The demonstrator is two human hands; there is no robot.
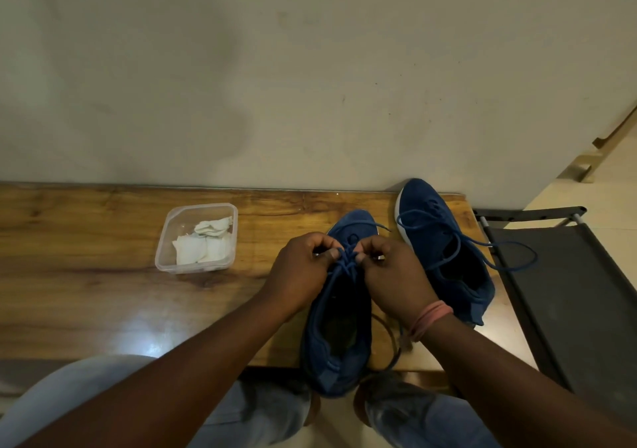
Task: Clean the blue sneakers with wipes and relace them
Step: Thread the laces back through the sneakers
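Observation:
A blue sneaker (339, 327) lies toe-away on the wooden table (86, 258), its heel over the near edge. My left hand (303, 272) and my right hand (393, 275) both pinch its blue lace (344, 261) over the tongue, fingers curled. The second blue sneaker (444, 251) lies to the right by the wall, its lace (510, 258) loose and looping off the table's right end. A clear plastic tub (196, 237) holding white wipes (203, 246) stands left of the shoes.
A plain wall runs along the table's far edge. A dark folding chair or frame (568, 292) stands just right of the table. My knees in light jeans (241, 409) are under the near edge.

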